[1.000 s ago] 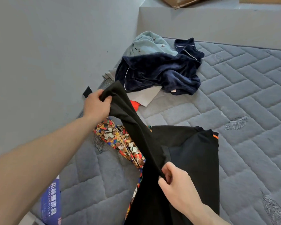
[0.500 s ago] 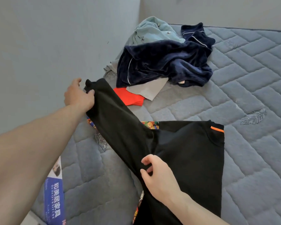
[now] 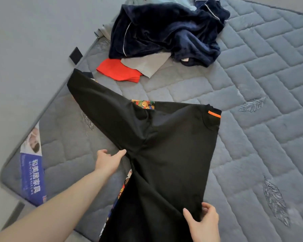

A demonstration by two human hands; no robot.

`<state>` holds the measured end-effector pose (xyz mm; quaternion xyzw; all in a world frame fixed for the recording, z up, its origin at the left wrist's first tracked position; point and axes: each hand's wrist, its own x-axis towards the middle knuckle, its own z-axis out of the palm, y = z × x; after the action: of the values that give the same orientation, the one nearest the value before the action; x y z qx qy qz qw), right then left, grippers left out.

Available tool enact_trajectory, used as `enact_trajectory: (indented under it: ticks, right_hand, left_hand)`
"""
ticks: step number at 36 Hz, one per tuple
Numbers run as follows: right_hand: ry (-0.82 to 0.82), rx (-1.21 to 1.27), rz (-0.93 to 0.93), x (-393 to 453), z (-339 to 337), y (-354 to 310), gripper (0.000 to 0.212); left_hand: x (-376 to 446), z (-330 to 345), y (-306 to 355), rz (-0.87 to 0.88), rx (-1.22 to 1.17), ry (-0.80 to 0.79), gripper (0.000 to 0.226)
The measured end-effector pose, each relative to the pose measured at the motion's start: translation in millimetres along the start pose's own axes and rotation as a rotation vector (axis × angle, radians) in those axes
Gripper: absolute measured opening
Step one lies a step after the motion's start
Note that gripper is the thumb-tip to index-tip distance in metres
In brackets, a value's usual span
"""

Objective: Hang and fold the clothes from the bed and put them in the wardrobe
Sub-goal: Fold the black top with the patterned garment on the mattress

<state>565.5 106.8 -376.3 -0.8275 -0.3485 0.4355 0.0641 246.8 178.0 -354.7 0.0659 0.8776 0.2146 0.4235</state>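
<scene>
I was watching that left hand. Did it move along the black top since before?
Yes. The left hand let go of the sleeve end near the mattress edge and slid down the black top to the underarm, nearer the person.

grey wall [image 3: 33, 41] left; blue printed label [image 3: 32, 179] on mattress corner.

blue label [image 3: 32, 175] on mattress corner, white characters 和美居家具, smaller latin line beneath unreadable
</scene>
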Motion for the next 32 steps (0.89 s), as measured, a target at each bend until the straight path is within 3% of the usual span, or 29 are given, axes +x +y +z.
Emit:
enact_trajectory:
  ticks: [2,5,7,14,18,22,25,27,32]
  right_hand:
    - [-0.060,-0.010,0.083,-1,-2,8,0.073]
    - [-0.159,-0.068,0.086,-7,-8,13,0.065]
    - [-0.224,-0.095,0.067,-9,-11,14,0.058]
    - [-0.265,-0.268,-0.043,-19,-29,38,0.063]
    - [-0.312,-0.435,-0.123,-33,-42,54,0.042]
    - [-0.295,-0.288,-0.101,-47,-44,69,0.037]
    - [-0.327,-0.140,-0.107,-62,-42,74,0.030]
    - [-0.426,-0.101,-0.122,-76,-41,72,0.020]
    - [-0.532,-0.301,-0.395,-120,-38,59,0.037]
  left_hand:
    - [1,9,-8,-0.017,-0.082,-0.052,0.101]
    - [-6,25,-12,0.059,-0.085,-0.088,0.046]
    - [-8,31,-10,0.125,-0.094,-0.075,0.027]
    - [-2,18,14,0.303,0.017,0.164,0.037]
    - [-7,13,3,0.318,0.213,0.124,0.031]
    - [-45,18,-37,0.376,0.383,0.125,0.055]
    - [-86,27,-82,0.356,0.410,0.032,0.052]
    - [-110,32,-113,0.245,0.399,-0.092,0.058]
    - [-152,30,-156,-0.102,0.242,-0.550,0.075]
